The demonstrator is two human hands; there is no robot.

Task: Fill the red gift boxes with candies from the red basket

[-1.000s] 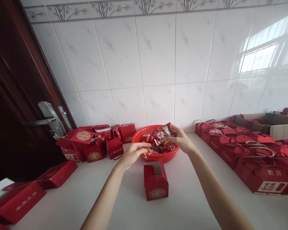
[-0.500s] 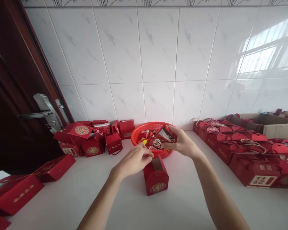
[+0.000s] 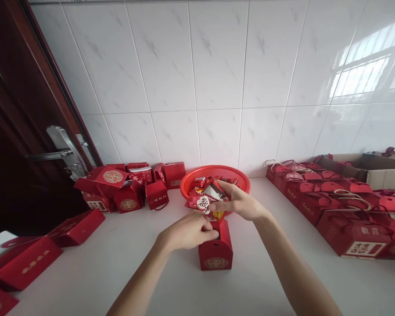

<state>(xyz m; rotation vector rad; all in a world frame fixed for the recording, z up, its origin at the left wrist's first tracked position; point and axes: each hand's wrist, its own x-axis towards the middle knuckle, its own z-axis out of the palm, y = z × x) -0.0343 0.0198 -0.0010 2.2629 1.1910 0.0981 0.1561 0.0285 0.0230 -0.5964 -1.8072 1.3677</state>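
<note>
A small red gift box (image 3: 216, 256) with a gold emblem on its front stands on the white surface, its top open. My left hand (image 3: 191, 231) is at that opening, fingers curled and thumb over the front edge; what they pinch, if anything, is hidden. Just above the box, my right hand (image 3: 242, 202) grips several candy packets (image 3: 204, 204), a red one with a white round label foremost. Behind them sits a red plastic basket (image 3: 183, 184) with more wrapped sweets inside, partly covered by my right hand and the packets.
Red boxes (image 3: 128, 197) are heaped at the back left, and open ones (image 3: 26, 265) lie nearer on the left. Rows of red boxes with handles (image 3: 316, 210) stand on the right beside a cardboard carton (image 3: 386, 175). A tiled wall (image 3: 217, 131) closes off the back.
My right hand has brought the packets from over the basket toward me and left, above the box. My left hand has moved down and slightly right to the box's opening.
</note>
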